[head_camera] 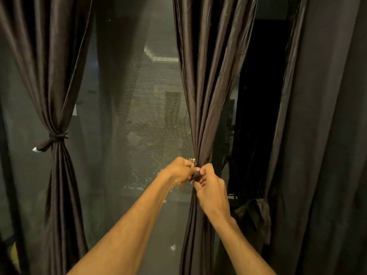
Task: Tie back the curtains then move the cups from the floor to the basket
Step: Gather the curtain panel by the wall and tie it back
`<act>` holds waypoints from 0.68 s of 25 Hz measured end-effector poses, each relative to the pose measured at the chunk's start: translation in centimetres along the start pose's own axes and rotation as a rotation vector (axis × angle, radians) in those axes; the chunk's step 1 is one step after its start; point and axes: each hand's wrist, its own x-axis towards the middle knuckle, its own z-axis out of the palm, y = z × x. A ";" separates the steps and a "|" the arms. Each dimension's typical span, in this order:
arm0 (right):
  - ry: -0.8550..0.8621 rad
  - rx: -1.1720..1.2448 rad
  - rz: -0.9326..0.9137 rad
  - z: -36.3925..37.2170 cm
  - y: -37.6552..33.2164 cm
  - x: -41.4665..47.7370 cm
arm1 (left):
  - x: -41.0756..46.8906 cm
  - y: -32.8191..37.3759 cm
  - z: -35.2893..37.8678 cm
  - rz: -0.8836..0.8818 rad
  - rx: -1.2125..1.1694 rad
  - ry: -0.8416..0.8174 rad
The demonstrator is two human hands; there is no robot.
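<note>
**While knotting the second curtain**

While working low in centre view, gripping the middle curtain (208, 86) at its bunched waist through a dark tie (196, 176); left hand (178, 171) curled round one end, right hand (210, 187) pinching the other. Judged soft, light and slick; likely to slide out of a slack knot; best taken at the gathered waist, with the ends held close. Found the left curtain (57, 76) already cinched by its band (55, 136); noted a mesh screen (139, 116) behind; noted a loose dark drape (317, 135) just beside on the right, apt to get caught in. Saw no cups or basket.
</note>
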 end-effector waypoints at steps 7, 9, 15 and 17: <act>0.202 -0.342 -0.193 0.7 0.9 0.0 | -1.2 -0.4 -0.3 -0.043 -0.261 -0.102; 0.290 -0.565 -0.272 0.7 1.6 0.4 | -1.4 -1.1 0.0 -0.035 -0.372 -0.083; 0.281 -0.799 -0.305 0.3 2.6 1.3 | -1.1 -2.2 1.3 -0.073 -0.549 0.012; 0.271 -0.792 -0.326 0.2 2.8 1.5 | -1.0 -2.2 1.3 -0.055 -0.564 0.038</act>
